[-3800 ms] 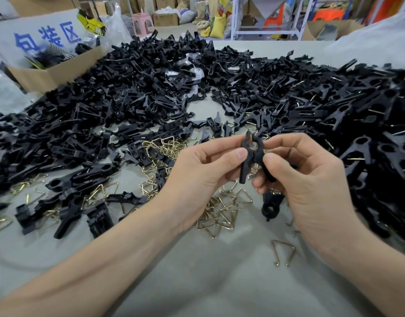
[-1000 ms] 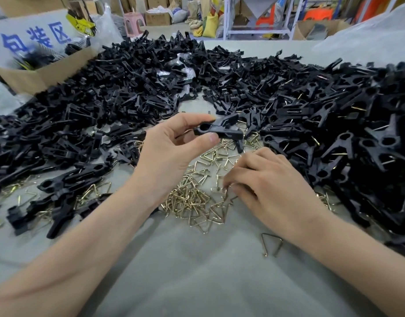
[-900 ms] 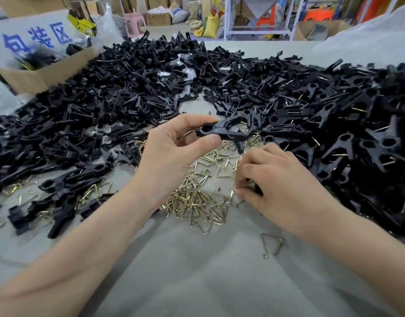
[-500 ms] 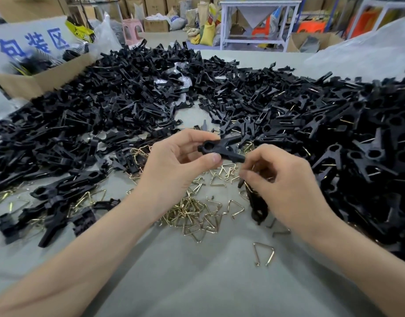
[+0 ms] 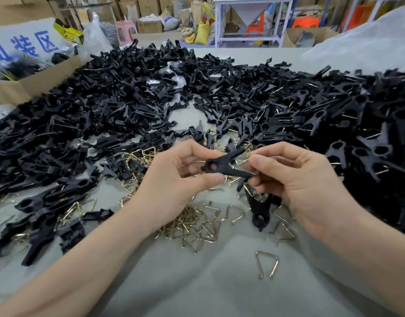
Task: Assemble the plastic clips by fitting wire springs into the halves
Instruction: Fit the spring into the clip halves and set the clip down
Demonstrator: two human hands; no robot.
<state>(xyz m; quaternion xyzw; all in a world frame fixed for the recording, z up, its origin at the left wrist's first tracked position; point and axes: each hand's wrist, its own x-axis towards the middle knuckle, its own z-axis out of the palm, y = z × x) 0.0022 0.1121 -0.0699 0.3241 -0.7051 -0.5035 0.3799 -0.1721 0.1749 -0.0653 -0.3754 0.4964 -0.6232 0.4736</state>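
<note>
– Clip halves (image 5: 222,167): where are they now?
– Mated as a pair, up off the tabletop (image 5: 220,291), between the two grips. The left grip (image 5: 174,181) pinches the pair at its ringed end, thumb below, fingers above. The right grip (image 5: 304,186) is clenched at the tail end, pinching what looks like a thin wire spring (image 5: 249,171) against the plastic. The wire is faint, so I can't tell how far it is seated.
– How will it handle?
– Light and stiff, I'd judge. It's hard, smooth plastic that could twist out of a loose pinch. The spring is thin and lively, and likely to flick away if let go half-seated.
– Where to take hold?
– Across the flat sides near the ring, leaving the tail free for the wire. Take the spring by its bend.
– Spares?
– Loose springs (image 5: 192,223) lie just beneath, and one single spring (image 5: 266,264) is nearer the person. Another clip (image 5: 260,211) shows under the right grip, but I can't tell whether it is held or lying.
</note>
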